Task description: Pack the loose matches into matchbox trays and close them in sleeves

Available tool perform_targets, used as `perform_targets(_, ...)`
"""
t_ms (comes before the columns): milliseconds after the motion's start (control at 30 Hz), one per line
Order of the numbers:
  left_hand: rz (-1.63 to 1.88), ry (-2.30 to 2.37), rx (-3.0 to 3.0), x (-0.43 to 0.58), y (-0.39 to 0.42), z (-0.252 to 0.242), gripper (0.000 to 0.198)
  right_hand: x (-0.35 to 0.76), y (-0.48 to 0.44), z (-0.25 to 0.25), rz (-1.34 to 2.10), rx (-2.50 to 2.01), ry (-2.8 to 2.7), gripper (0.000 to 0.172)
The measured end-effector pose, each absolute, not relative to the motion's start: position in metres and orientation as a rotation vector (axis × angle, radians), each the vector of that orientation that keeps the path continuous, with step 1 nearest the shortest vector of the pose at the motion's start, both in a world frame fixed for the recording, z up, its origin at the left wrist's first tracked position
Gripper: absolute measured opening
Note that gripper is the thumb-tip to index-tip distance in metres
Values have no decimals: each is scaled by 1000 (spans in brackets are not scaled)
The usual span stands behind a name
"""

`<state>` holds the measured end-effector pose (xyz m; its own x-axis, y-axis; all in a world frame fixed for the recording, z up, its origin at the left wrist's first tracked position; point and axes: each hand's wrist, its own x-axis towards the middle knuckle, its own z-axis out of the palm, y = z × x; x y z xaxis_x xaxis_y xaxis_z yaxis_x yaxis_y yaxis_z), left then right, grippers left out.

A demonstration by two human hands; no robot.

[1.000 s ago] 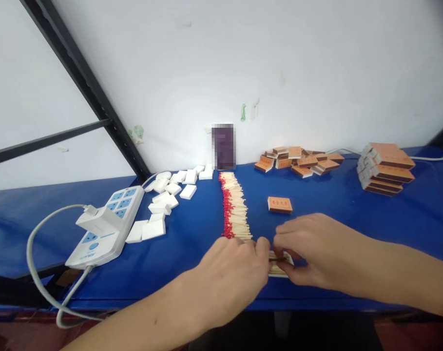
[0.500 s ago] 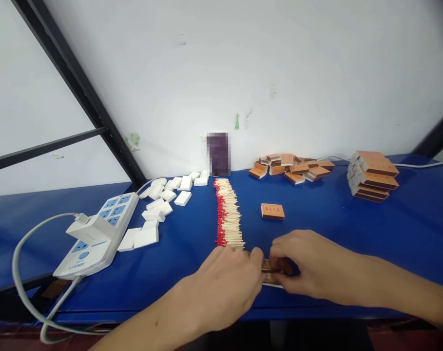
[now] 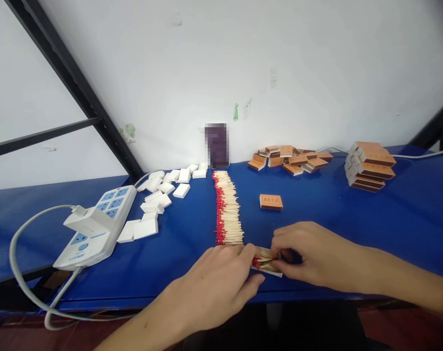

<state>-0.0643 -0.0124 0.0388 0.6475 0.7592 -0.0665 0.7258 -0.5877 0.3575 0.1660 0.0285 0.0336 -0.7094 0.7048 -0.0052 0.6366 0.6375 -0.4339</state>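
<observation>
A white inner tray [image 3: 268, 261] filled with red-tipped matches lies near the front edge of the blue table [image 3: 389, 214]. My right hand [image 3: 309, 253] has its fingers closed on the tray's right end. My left hand [image 3: 221, 278] touches the tray's left end with thumb and fingertips, fingers loosely curved. Just beyond my left hand a long row of red-tipped matches [image 3: 226, 209] runs toward the wall. A single orange matchbox [image 3: 271, 202] lies flat behind my right hand.
Several white empty trays [image 3: 159, 200] lie left of the match row beside a white power strip [image 3: 97, 226] with a grey cable. Orange matchboxes are heaped [image 3: 290, 161] at the back, with a neat stack [image 3: 369, 166] at the right. A black frame bar [image 3: 75, 92] slants on the left.
My left hand has drawn back slightly from the tray, so the red match tips in it now show. The camera view has shifted a little; my right hand stays on the tray.
</observation>
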Motion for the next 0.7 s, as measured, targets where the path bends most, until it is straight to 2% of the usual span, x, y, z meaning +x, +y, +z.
perform_targets(167,304,1234,2399,-69,-23,34,25,168,28,33,623,-1055,-2651,17)
perform_targets(333,553,1329,2265,-77,-34,24,9,169,28,34,590,-1022,-2639,19)
perform_targets(500,740,1308,2232,-76,-40,10,13,169,28,32,541,-1023,-2633,15)
perform_targets(600,891,1219,2241,-73,-39,4,10,171,27,32,641,-1023,-2588,15)
perform_targets(700,899,1130,2286,-71,-38,2,11,172,27,32,745,-1013,-2536,18)
